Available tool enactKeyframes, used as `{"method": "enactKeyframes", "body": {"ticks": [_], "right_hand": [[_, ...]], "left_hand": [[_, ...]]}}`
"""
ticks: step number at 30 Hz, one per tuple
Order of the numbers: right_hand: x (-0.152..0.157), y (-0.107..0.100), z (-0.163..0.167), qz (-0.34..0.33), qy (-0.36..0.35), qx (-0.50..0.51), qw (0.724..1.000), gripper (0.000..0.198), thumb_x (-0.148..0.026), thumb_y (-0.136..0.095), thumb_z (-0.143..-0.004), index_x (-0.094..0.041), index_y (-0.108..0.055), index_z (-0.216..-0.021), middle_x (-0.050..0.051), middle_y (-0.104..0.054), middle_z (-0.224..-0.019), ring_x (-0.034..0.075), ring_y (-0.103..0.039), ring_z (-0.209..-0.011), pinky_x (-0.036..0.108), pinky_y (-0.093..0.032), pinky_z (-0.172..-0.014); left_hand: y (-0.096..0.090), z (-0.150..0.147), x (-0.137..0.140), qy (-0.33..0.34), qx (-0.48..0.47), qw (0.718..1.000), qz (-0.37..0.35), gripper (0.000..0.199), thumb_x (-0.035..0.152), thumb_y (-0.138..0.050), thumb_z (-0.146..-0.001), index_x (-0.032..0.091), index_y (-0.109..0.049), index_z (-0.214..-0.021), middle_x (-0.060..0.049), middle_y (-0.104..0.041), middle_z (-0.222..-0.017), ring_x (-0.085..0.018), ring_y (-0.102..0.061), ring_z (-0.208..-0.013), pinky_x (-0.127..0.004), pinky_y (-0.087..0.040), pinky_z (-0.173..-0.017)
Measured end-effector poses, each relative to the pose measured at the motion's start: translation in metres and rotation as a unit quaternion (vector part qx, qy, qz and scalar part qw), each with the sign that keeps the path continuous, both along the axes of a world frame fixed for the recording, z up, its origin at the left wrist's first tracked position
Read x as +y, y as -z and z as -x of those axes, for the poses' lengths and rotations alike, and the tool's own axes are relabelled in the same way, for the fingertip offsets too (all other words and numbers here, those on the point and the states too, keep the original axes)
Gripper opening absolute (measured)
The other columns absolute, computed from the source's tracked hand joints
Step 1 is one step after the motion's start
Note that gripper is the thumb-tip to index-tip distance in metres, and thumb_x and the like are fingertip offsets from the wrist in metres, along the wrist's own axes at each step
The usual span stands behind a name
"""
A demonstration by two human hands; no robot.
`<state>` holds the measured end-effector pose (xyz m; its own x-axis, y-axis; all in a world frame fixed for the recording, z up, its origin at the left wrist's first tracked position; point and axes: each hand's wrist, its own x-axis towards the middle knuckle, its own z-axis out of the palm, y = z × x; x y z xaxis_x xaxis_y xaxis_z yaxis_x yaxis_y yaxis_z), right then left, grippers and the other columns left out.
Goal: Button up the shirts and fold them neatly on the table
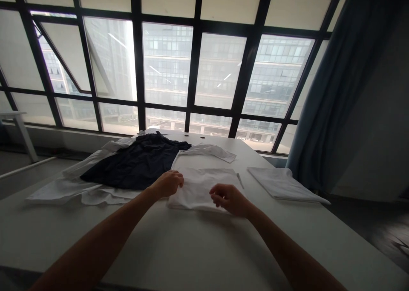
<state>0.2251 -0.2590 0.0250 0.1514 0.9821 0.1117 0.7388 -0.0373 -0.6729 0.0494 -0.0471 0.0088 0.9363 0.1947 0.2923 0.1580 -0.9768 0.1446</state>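
A white garment [204,179] lies folded into a rough rectangle on the table in front of me. A long white piece like a sleeve [211,149] stretches out beyond its far edge. My left hand [168,183] is at the garment's left edge, fingers curled down and closed on the fabric. Over the near right part of the same garment is my right hand [228,198], its fingers loosely bent and apart, with nothing visible in them. Left of my left hand, a dark navy garment [137,161] is spread over white cloth [60,189].
A folded white cloth [283,183] lies near the right edge of the white table [153,240]. A small thin grey item [240,180] sits beside the garment. Behind stand black-framed windows [166,65], with a blue curtain [322,112] at right. Another white table [24,133] is at far left.
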Motion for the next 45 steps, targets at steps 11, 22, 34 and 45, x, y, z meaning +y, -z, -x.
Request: {"method": "enactKeyframes", "body": {"ticks": [11,22,34,45], "right_hand": [[0.032,0.051,-0.009,0.043,0.070,-0.264,0.961,0.065,-0.049,-0.034,-0.095,-0.012,-0.034,-0.148,0.012,-0.028,-0.155,0.026,-0.022,-0.144,0.044,-0.014,-0.117],[0.034,0.053,-0.058,0.147,0.244,-0.285,0.915,0.074,-0.058,-0.023,-0.095,-0.008,-0.030,-0.149,0.015,-0.025,-0.156,0.026,-0.018,-0.145,0.051,-0.007,-0.115],[0.154,0.049,-0.019,0.102,0.088,-0.269,0.954,0.061,-0.049,-0.020,-0.098,-0.018,-0.030,-0.149,0.010,-0.023,-0.157,0.022,-0.017,-0.145,0.047,-0.013,-0.115],[0.108,0.057,-0.119,0.202,0.237,-0.273,0.910,0.071,-0.059,-0.015,-0.095,-0.015,-0.027,-0.150,0.011,-0.023,-0.157,0.023,-0.020,-0.144,0.046,-0.009,-0.116]], "left_hand": [[0.042,-0.031,-0.047,0.042,0.033,0.999,0.000,0.056,0.050,-0.029,-0.099,0.023,-0.035,-0.147,-0.008,-0.031,-0.154,-0.023,-0.022,-0.144,-0.045,-0.014,-0.117],[0.041,-0.026,-0.015,-0.102,0.048,0.993,0.035,0.062,0.058,-0.035,-0.094,0.024,-0.039,-0.145,-0.009,-0.023,-0.157,-0.030,-0.015,-0.145,-0.054,-0.009,-0.114],[0.042,-0.028,-0.016,-0.177,0.072,0.980,0.048,0.071,0.060,-0.029,-0.092,0.019,-0.028,-0.150,-0.010,-0.024,-0.156,-0.033,-0.014,-0.145,-0.050,-0.020,-0.113],[0.042,-0.028,-0.016,-0.168,0.079,0.981,0.065,0.074,0.061,-0.027,-0.093,0.014,-0.027,-0.150,-0.012,-0.021,-0.157,-0.032,-0.011,-0.145,-0.048,-0.019,-0.114]]}}
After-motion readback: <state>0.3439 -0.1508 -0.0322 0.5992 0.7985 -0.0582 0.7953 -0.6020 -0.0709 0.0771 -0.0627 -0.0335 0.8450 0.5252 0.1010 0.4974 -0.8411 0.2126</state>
